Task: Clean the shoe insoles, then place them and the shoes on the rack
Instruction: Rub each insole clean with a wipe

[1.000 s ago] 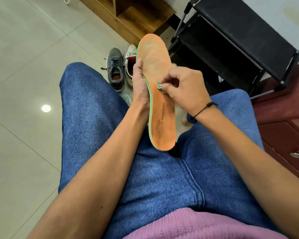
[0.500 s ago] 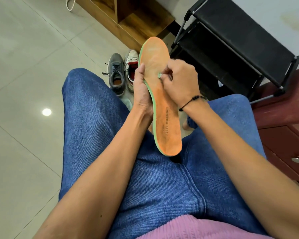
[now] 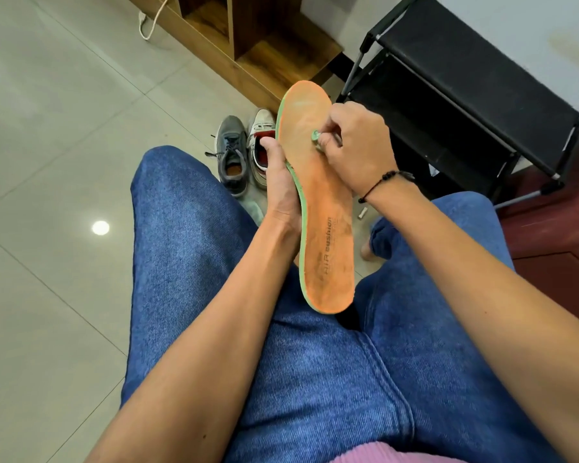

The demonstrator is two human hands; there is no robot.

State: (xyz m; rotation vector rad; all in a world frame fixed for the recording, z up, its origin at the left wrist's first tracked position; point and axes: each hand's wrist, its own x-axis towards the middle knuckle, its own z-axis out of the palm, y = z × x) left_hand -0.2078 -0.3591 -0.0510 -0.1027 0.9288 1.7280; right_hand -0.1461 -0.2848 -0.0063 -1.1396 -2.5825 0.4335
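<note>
— Insole [image 3: 318, 208] stood over the lap, left hand [image 3: 279, 182] gripping its edge?
— Yes; its fingers were hidden behind. Right hand [image 3: 351, 145] pinched a small greenish thing [image 3: 315, 134] against it, too tiny to identify.
— Shoes [image 3: 246, 152]?
— On the floor, partly covered, near the rack [image 3: 465, 95].

Two shoes [image 3: 244, 153] stand on the floor [image 3: 47, 128] left of the rack [image 3: 465, 105]; the insole [image 3: 318, 195] is held between them.

Blue denim jeans [image 3: 315, 379] cover both legs, seam stitching running up the middle. A pink ribbed top [image 3: 375, 456] shows at the bottom edge. Bare forearms; a black beaded cord bracelet [image 3: 383, 180] circles the right wrist.
</note>
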